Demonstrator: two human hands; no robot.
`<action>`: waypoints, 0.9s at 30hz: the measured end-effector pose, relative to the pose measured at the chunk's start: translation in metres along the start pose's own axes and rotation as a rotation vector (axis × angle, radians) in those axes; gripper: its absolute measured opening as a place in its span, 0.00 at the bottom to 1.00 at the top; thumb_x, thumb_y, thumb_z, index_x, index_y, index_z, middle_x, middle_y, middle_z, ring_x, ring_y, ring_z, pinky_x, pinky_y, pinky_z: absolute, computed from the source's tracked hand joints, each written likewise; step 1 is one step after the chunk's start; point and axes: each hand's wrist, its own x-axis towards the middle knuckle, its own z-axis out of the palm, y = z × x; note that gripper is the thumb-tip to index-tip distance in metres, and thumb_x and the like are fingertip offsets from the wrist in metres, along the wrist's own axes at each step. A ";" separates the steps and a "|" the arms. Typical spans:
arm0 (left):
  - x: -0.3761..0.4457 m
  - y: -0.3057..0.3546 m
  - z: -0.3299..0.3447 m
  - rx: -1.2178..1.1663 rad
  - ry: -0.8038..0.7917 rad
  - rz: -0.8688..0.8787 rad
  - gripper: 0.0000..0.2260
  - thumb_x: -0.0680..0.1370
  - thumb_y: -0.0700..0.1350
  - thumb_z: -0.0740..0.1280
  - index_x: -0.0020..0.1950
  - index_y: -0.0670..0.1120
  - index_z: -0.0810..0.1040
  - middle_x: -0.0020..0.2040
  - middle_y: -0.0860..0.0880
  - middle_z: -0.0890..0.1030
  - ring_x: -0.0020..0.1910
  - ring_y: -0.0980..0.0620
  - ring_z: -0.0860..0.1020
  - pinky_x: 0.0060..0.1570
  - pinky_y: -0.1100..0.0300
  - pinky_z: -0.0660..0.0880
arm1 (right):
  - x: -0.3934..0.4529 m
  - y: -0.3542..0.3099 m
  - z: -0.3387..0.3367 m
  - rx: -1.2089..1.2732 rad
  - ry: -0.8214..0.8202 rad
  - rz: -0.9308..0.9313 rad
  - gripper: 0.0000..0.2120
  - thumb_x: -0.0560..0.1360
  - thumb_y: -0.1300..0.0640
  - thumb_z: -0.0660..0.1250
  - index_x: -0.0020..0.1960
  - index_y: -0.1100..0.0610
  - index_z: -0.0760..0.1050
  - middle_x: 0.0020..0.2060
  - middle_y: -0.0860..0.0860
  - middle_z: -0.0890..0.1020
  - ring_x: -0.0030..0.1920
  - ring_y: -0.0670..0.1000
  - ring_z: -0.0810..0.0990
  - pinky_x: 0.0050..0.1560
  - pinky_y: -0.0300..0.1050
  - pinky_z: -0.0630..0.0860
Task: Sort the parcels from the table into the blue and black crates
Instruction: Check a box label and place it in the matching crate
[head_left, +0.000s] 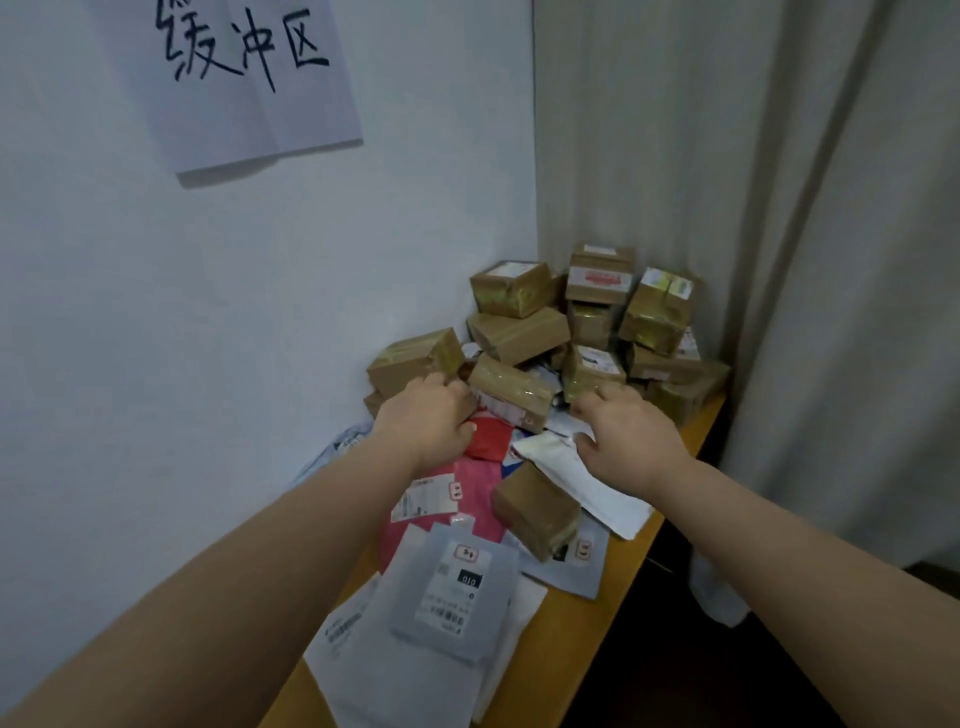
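Observation:
A heap of parcels covers the yellow table (618, 613): several taped cardboard boxes stacked in the far corner, and flat mailers nearer me. My left hand (426, 421) lies at the lower edge of a brown box (415, 361), its thumb on a red packet (491, 436); its fingertips are hidden. Over a white mailer (592, 486) my right hand (631, 439) is spread, fingers touching a labelled box (592, 371). A taped box (511, 389) sits between the two hands. Neither crate is in view.
A pink mailer (470, 499), a loose brown box (535, 506) and grey mailers (452, 587) lie near the front. A white wall with a handwritten paper sign (244, 73) is on the left. A grey curtain (779, 208) hangs behind and right of the table.

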 end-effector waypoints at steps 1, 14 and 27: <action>0.007 -0.005 0.006 0.002 -0.020 -0.021 0.23 0.78 0.55 0.63 0.71 0.48 0.68 0.63 0.44 0.72 0.63 0.43 0.71 0.54 0.49 0.73 | 0.008 0.003 0.005 0.004 -0.014 -0.005 0.17 0.80 0.52 0.59 0.66 0.57 0.70 0.61 0.56 0.73 0.62 0.58 0.70 0.56 0.51 0.74; 0.082 -0.057 0.102 -0.076 -0.163 -0.355 0.24 0.77 0.51 0.64 0.71 0.45 0.65 0.64 0.43 0.72 0.63 0.44 0.71 0.59 0.47 0.73 | 0.178 0.007 0.108 0.165 -0.164 -0.304 0.13 0.79 0.52 0.62 0.59 0.58 0.74 0.58 0.56 0.76 0.58 0.55 0.74 0.56 0.48 0.73; 0.169 -0.069 0.189 -0.084 -0.114 -0.666 0.41 0.75 0.47 0.68 0.79 0.45 0.44 0.77 0.43 0.51 0.74 0.41 0.56 0.62 0.49 0.73 | 0.291 0.031 0.207 0.340 -0.245 -0.485 0.20 0.78 0.54 0.60 0.69 0.55 0.68 0.63 0.54 0.71 0.62 0.53 0.68 0.58 0.49 0.71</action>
